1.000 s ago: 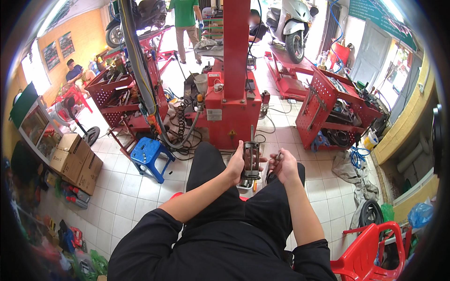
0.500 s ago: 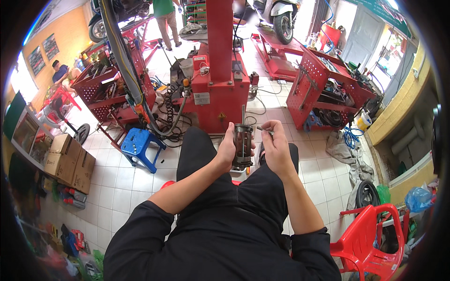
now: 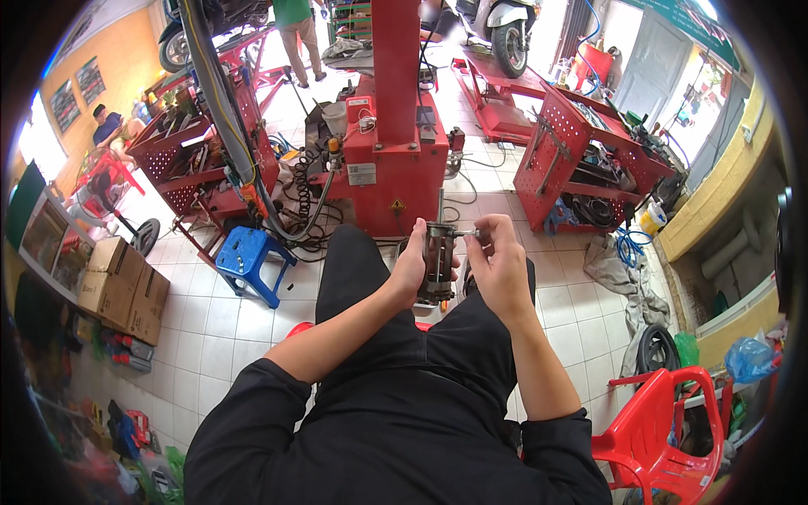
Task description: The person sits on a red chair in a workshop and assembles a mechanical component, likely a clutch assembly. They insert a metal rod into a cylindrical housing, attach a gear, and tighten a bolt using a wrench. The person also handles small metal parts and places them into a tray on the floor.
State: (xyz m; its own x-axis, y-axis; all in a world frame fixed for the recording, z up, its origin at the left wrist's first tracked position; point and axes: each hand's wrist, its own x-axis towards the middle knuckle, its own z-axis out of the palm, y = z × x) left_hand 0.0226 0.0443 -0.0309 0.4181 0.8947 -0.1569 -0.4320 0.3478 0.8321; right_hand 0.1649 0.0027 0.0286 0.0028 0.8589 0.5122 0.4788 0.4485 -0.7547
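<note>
My left hand (image 3: 410, 269) is wrapped round a dark metal cylindrical part (image 3: 438, 263) with open slots in its side. The part stands upright above my lap, and a thin rod (image 3: 441, 204) rises from its top. My right hand (image 3: 500, 259) pinches a small metal pin or bolt (image 3: 465, 233) between thumb and fingers. This pin lies level, its inner end at the upper right side of the cylinder. Whether it sits in a hole there, I cannot tell. The left fingertips behind the part are mostly hidden.
Ahead stands a red machine base with a column (image 3: 394, 172). A blue stool (image 3: 252, 257) is at the left, beside cardboard boxes (image 3: 118, 286). On the right are a red tool cart (image 3: 555, 160) and a red plastic chair (image 3: 665, 429). Two people are farther back.
My right hand has brought the pin left against the cylinder's upper side; before, a small gap showed. The cylinder has shifted slightly to the right in my left hand.
</note>
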